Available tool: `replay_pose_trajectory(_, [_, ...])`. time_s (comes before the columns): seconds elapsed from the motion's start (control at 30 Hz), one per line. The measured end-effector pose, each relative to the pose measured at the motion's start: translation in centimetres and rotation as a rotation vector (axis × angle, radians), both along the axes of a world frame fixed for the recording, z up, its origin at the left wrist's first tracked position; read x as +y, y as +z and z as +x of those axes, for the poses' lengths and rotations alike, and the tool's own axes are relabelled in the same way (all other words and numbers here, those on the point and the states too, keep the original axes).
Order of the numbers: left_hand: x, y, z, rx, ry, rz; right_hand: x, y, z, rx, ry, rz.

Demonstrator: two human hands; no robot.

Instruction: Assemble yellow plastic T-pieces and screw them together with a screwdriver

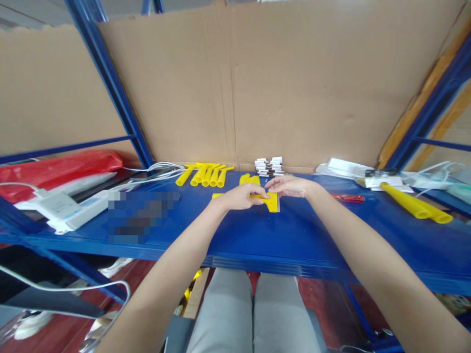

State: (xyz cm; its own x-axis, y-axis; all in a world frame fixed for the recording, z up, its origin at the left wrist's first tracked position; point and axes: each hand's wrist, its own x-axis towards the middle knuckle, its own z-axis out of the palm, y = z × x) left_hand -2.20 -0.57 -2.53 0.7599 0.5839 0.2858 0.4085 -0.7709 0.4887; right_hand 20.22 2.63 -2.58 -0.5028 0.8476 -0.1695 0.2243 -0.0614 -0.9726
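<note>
A yellow plastic T-shaped scraper (273, 203) lies across the middle of the blue shelf, its handle end pointing left. My left hand (241, 197) is closed around the handle, with the fingers near the wide head. At the far side of that head is my right hand (289, 187), its fingers bent and the thumb and fingertips close together. Whatever they pinch is too small to make out. A thin pale strip shows along the head's right edge. Just behind my left hand, more yellow pieces (249, 179) lie in a small pile.
Several yellow scrapers (208, 175) lie at the back left. Folded white-and-dark pieces (269, 166) are stacked at the back. A red tool (348, 198) lies right of my hand, before two yellow tubular handles (408, 202). A white power strip (79, 211) and cables sit left.
</note>
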Motion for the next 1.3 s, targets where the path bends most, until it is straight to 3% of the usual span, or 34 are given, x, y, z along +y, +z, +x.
replay_pose_trajectory(0.27, [0.8,-0.5,-0.2,-0.014,0.07,0.043,-0.1,0.0,-0.2,0.105,-0.058,-0.028])
replay_pose_trajectory(0.43, [1.3,-0.6,-0.5,0.0,0.147,0.16,0.0,-0.1,-0.7,0.032,0.011,-0.125])
replay_pose_trajectory(0.7, [0.5,-0.5,-0.6,0.124,0.219,0.232,-0.1,-0.9,-2.4,0.102,0.029,-0.133])
replay_pose_trajectory(1.1, [-1.4,-0.2,1.0,0.392,0.424,0.365,-0.1,-0.2,-2.3,0.124,0.01,-0.113])
replay_pose_trajectory(1.2, [-1.7,-0.1,1.3,0.356,0.503,0.347,-0.7,0.7,-2.5,0.135,-0.021,-0.091])
replay_pose_trajectory(1.3, [-1.3,0.1,1.3,0.167,0.537,0.32,-1.1,1.9,-2.1,0.185,-0.095,-0.032])
